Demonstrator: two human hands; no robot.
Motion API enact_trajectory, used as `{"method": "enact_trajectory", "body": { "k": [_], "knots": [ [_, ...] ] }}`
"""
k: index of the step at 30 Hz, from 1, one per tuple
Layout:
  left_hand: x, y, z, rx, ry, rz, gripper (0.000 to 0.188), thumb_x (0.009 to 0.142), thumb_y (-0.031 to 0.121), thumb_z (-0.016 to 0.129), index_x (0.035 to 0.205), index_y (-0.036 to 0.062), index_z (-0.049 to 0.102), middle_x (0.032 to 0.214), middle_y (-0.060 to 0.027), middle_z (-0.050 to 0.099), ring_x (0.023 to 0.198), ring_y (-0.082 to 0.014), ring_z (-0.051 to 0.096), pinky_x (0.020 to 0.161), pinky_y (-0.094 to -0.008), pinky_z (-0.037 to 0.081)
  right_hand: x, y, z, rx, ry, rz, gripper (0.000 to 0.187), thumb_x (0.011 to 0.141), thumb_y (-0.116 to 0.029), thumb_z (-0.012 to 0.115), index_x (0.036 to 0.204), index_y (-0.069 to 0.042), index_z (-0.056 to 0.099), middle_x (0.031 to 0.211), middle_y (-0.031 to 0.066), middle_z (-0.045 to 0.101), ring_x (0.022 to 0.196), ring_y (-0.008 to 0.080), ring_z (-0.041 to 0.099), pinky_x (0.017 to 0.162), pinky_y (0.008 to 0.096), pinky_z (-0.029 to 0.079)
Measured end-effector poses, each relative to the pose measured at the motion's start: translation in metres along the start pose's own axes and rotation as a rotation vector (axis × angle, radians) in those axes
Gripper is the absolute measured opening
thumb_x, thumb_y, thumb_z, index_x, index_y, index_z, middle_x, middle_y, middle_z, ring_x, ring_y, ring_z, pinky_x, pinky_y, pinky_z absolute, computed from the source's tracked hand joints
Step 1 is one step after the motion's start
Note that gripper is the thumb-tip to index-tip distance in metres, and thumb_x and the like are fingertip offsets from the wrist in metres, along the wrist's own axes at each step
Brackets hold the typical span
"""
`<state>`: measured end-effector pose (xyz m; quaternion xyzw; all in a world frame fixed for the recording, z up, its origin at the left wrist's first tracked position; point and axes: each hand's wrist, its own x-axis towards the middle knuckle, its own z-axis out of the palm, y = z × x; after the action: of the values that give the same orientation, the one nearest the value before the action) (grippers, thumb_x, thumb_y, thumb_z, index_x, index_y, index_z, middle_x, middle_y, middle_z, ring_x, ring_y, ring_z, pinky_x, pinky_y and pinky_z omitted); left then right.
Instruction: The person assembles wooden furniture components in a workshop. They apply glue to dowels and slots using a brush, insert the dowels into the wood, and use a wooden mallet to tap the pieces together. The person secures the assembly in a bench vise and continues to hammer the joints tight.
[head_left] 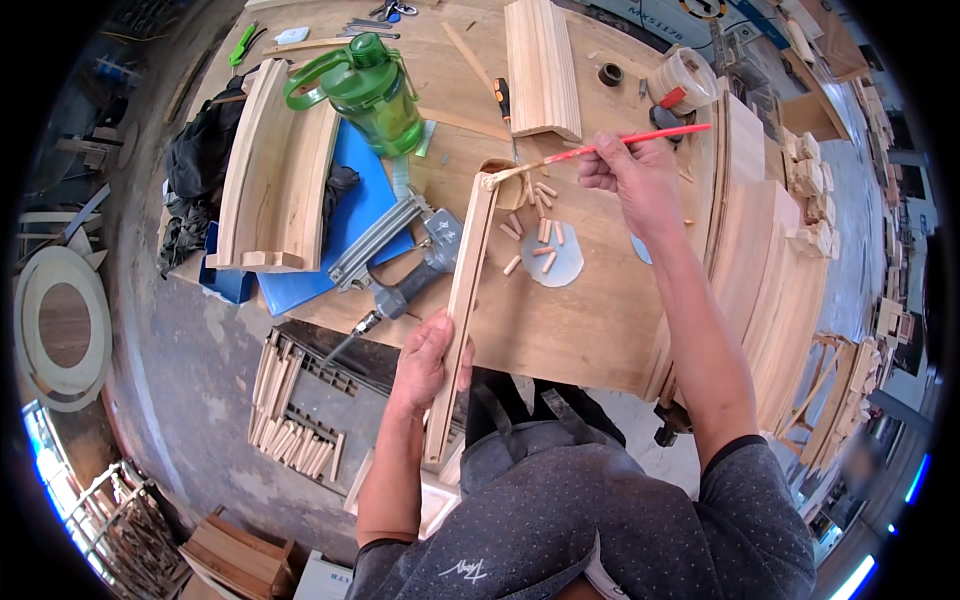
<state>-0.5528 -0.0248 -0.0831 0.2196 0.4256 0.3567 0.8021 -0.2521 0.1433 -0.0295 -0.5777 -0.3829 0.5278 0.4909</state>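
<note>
My left hand (428,358) is closed around a long, grooved wooden strip (465,310), which slants up and away from me over the table's near edge. Between the fingers of my right hand (632,180) is a thin red-handled brush (640,136). The pale, glue-like smeared tip of the brush meets the strip's far end. Behind that end sits a small tan cup (514,188), partly hidden. Several short wooden dowels (512,225) lie close by, some of them on a round whitish disc (553,268).
A grey nail gun (425,260) with its hose lies left of the strip. Beyond it stand a green jug (375,105) and a curved wooden piece (270,180). A ribbed wooden panel (540,70), screwdriver (502,98) and white tub (683,75) are farther back. Stacked boards (745,270) line the right.
</note>
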Motion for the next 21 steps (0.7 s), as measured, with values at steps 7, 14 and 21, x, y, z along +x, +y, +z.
{"method": "enact_trajectory", "body": {
  "k": [7, 14, 21],
  "knots": [
    [0.002, -0.003, 0.005, 0.099, 0.050, -0.001, 0.048, 0.110, 0.046, 0.046, 0.128, 0.0034, 0.059, 0.072, -0.0044, 0.061, 0.050, -0.0134, 0.057, 0.048, -0.0258, 0.047, -0.032, -0.023, 0.013, -0.239, -0.121, -0.270, 0.016, 0.104, -0.010, 0.064, 0.110, 0.004, 0.067, 0.093, 0.0094, 0.074, 0.084, 0.0161, 0.073, 0.076, 0.0298, 0.063],
    [0.003, -0.009, 0.010, 0.183, 0.074, 0.016, 0.054, 0.109, 0.048, 0.047, 0.138, 0.0034, 0.057, 0.073, -0.0049, 0.061, 0.050, -0.0131, 0.055, 0.049, -0.0250, 0.045, -0.043, -0.029, 0.004, -0.182, -0.151, -0.219, 0.016, 0.104, -0.009, 0.063, 0.111, 0.005, 0.066, 0.101, 0.0129, 0.074, 0.088, 0.0181, 0.074, 0.081, 0.0318, 0.064],
    [0.003, 0.006, 0.025, 0.110, 0.120, 0.031, 0.058, 0.109, 0.052, 0.045, 0.138, 0.0037, 0.057, 0.069, -0.0042, 0.059, 0.049, -0.0130, 0.054, 0.046, -0.0254, 0.044, -0.062, -0.038, -0.026, 0.125, -0.091, -0.091, 0.019, 0.105, -0.009, 0.060, 0.117, 0.005, 0.065, 0.105, 0.0169, 0.073, 0.090, 0.0248, 0.075, 0.081, 0.0360, 0.065]
  ]
}}
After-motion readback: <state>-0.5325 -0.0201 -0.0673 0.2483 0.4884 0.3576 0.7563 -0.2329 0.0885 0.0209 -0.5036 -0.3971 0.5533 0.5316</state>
